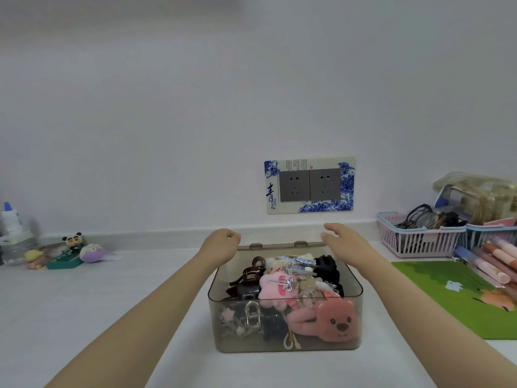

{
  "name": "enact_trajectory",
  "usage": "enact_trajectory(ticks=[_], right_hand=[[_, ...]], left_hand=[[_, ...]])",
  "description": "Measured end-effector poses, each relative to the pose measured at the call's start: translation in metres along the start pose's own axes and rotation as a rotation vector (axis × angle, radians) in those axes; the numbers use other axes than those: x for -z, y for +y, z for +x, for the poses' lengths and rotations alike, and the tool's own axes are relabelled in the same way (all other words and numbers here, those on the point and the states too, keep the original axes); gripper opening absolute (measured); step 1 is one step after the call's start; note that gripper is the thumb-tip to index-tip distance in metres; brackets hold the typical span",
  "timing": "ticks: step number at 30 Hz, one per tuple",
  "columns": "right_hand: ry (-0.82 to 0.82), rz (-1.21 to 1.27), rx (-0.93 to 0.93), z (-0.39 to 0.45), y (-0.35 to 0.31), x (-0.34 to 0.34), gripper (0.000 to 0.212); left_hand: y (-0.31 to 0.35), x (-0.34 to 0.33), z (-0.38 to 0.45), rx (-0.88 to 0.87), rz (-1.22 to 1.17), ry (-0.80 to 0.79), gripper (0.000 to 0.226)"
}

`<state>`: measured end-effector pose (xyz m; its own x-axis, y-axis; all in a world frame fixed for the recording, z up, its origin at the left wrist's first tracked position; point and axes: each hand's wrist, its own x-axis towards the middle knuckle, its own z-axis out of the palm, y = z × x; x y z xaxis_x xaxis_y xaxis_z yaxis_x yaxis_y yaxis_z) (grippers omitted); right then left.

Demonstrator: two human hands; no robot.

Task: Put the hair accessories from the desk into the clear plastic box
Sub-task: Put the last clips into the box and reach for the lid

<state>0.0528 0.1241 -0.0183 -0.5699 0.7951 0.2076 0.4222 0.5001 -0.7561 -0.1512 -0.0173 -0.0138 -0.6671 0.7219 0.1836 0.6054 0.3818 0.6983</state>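
Note:
The clear smoky plastic box [285,347] stands on the white desk in front of me, its top uncovered. It is full of hair accessories: brown claw clips [247,275], a pink plush clip [275,288], a black scrunchie [327,266] and a pink bear-face clip [335,320] against the front wall. The lid's hinged edge [277,245] runs along the back of the box. My left hand [222,243] curls its fingers at the lid's left end. My right hand [340,238] hovers at the right end with fingers loosely bent and apart.
A pink basket [416,242] with glasses and a blue basket stand at the right, pens [492,261] and a green mat [461,295] in front of them. Small toy figures [72,250] and a bottle [11,222] sit at the far left. A wall socket [309,186] is behind the box.

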Motion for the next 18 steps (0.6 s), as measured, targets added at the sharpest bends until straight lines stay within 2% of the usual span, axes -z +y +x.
enact_trajectory(ticks=[3, 6, 9, 13, 16, 18], right_hand=[[-0.073, 0.098, -0.113, 0.015, 0.004, -0.005, 0.047], [-0.091, 0.165, -0.215, 0.027, 0.01, -0.017, 0.048], [-0.065, 0.179, -0.199, 0.032, 0.014, -0.025, 0.047], [-0.041, 0.165, -0.182, 0.029, 0.017, -0.023, 0.044], [-0.055, 0.194, -0.205, 0.021, 0.019, -0.02, 0.043], [-0.064, 0.233, -0.238, 0.016, 0.02, -0.018, 0.041]], left_hand=[[-0.004, -0.006, 0.017, 0.134, -0.087, -0.095, 0.026], [-0.009, -0.017, 0.034, 0.169, -0.099, -0.045, 0.032], [-0.011, -0.02, 0.039, 0.168, -0.048, -0.019, 0.044], [-0.012, -0.019, 0.034, 0.165, -0.003, -0.048, 0.048], [-0.017, -0.016, 0.027, 0.173, -0.078, -0.085, 0.041], [-0.019, -0.015, 0.022, 0.197, -0.235, -0.072, 0.027]])
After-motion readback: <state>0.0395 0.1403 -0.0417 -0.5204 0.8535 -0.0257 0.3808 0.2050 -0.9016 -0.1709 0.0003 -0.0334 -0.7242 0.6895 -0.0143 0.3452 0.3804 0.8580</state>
